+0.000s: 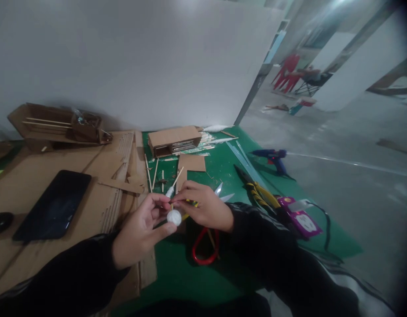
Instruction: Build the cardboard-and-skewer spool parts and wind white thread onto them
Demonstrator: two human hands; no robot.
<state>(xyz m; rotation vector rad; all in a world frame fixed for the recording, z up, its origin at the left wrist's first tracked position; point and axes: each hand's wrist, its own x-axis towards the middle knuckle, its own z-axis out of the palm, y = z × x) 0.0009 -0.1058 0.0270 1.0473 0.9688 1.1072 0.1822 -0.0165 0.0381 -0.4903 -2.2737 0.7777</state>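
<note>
My left hand is closed around a small assembly, its thumb by a round white disc and its fingertips at a thin wooden stick. A white piece sits along the stick just beyond my fingers. My right hand pinches close to the same spot, fingertips nearly meeting those of the left; what lies between them is too small to make out. Beneath the hands are scissors with a red handle, mostly hidden, their blades showing past the right hand.
Cardboard sheets bear a black phone or tablet and a cardboard structure. A cardboard box, loose sticks and a cardboard piece lie ahead. Rightward are pliers, a blue glue gun and a purple box.
</note>
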